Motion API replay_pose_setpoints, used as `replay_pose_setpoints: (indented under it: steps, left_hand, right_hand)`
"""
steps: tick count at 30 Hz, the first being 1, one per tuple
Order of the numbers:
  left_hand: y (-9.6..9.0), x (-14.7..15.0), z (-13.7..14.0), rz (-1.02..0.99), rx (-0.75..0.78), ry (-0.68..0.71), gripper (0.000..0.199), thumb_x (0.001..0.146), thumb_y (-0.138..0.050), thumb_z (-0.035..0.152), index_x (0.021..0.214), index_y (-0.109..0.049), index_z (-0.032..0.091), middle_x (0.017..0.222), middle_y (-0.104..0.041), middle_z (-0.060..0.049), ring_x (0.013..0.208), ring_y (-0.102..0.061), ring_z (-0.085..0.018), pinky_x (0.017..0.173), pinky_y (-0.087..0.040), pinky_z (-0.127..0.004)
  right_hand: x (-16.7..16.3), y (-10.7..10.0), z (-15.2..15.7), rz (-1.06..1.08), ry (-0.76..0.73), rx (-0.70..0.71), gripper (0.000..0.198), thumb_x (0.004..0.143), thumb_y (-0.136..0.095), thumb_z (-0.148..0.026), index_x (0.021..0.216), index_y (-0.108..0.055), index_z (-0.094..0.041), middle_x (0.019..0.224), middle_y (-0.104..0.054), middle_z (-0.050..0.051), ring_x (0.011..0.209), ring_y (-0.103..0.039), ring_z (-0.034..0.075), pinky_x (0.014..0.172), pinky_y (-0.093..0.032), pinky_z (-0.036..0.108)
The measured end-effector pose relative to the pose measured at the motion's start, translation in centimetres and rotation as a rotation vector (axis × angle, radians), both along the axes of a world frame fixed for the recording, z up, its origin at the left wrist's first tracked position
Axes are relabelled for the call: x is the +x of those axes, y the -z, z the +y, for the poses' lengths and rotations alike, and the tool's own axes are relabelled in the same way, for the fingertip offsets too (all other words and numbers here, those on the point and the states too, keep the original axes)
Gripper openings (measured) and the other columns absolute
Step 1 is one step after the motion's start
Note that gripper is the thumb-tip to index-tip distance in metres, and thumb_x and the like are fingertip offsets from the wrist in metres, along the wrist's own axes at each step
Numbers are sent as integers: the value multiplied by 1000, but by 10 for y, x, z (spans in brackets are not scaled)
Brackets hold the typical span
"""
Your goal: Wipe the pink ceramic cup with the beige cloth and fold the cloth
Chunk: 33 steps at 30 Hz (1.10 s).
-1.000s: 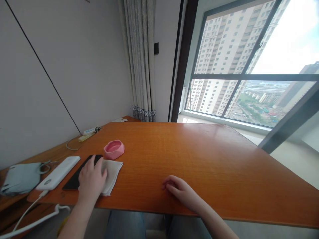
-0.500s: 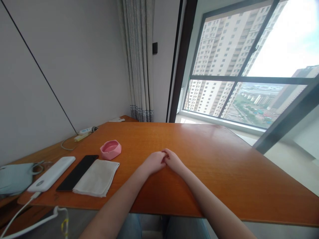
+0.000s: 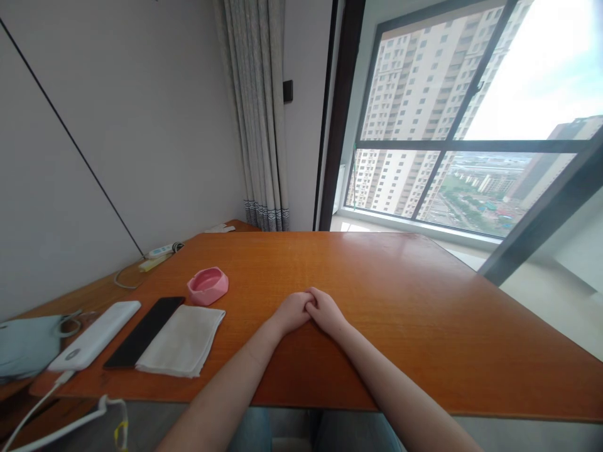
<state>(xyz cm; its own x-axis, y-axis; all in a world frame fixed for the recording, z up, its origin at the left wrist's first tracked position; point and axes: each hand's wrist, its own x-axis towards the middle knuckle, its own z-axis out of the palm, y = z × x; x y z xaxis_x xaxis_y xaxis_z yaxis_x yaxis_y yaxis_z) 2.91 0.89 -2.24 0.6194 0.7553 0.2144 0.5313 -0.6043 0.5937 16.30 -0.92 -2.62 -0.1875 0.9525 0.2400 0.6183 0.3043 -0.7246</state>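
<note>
My left hand (image 3: 293, 312) and my right hand (image 3: 328, 314) are clasped together on the wooden table (image 3: 405, 351), fingers folded against each other. No object shows between them, though the palms face away from view. To the left of my hands lies a folded white cloth (image 3: 183, 342), beside a flat black rectangular slab (image 3: 144, 333). Behind the cloth stands a pink angular dish (image 3: 208, 287), its opening facing up. Neither hand touches these things.
A white power bank (image 3: 97, 336) with a cable plugged in lies at the table's left edge. Farther left is a pale blue pouch (image 3: 28, 344). A power strip (image 3: 157, 256) rests by the wall. A curtain (image 3: 261, 125) and a window stand beyond the table.
The hands stay clasped and have shifted only slightly, with the right fingers a little more over the left. The whole view has moved a little; the objects on the table lie as before.
</note>
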Motion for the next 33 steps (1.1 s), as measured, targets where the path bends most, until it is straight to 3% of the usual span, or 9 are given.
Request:
replay_pose_setpoints:
  steps: [8, 33]
  left_hand:
    - [0, -4, 2, -14, -75, 3, 18, 71, -49, 15, 82, -63, 15, 88, -68, -6, 81, -61, -19, 72, -45, -26]
    - [-8, -7, -1, 43, -55, 20, 16, 73, -50, 15, 82, -62, 16, 89, -68, -5, 80, -61, -18, 71, -43, -25]
  right_hand:
    - [1, -1, 2, -28, -45, -24, 22, 73, -45, -11, 88, -60, -18, 87, -66, 5, 82, -57, 18, 75, -41, 27]
    - [2, -3, 1, -37, -63, -23, 20, 73, -46, -9, 84, -60, -19, 81, -64, 3, 76, -56, 16, 70, -39, 25]
